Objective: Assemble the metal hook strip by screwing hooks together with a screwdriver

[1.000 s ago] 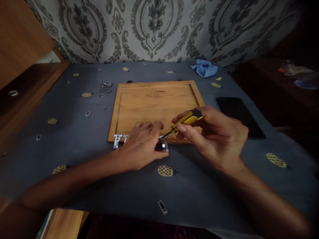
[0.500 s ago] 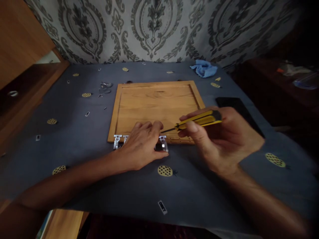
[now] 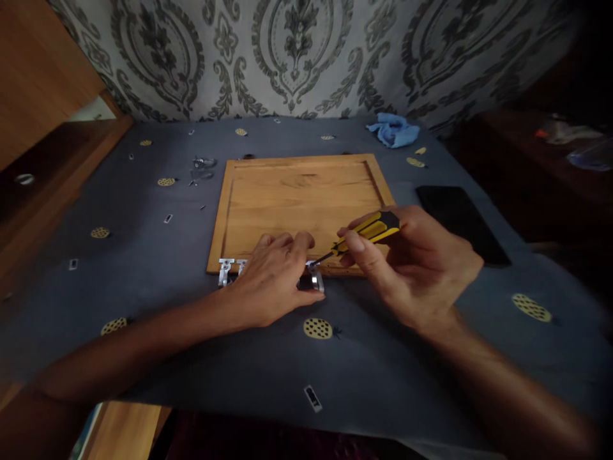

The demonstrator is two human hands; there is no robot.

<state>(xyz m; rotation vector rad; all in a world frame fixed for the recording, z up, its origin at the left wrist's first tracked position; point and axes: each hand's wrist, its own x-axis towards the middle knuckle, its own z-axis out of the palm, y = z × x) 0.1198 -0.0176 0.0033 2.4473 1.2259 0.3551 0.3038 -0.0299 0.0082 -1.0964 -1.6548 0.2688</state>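
A framed wooden panel, like a small cabinet door, lies flat on the cloth. Along its near edge sit metal hinges: a left hinge and a right hinge, with more metal partly hidden between them. My left hand rests over that edge, fingers curled on the panel and thumb against the right hinge, gripping it. In my right hand is a yellow and black screwdriver, pinched by its handle. Its tip meets the top plate of the right hinge; the screw itself is too small to make out.
Small metal parts lie left of the panel, with a tiny screw nearer. A black flat object is at the right, and a blue cloth sits at the back right. Wooden furniture borders the left side.
My right hand has brought the screwdriver left and down, so its tip has gone from above the panel's edge onto the right hinge. My left hand has stayed in place.
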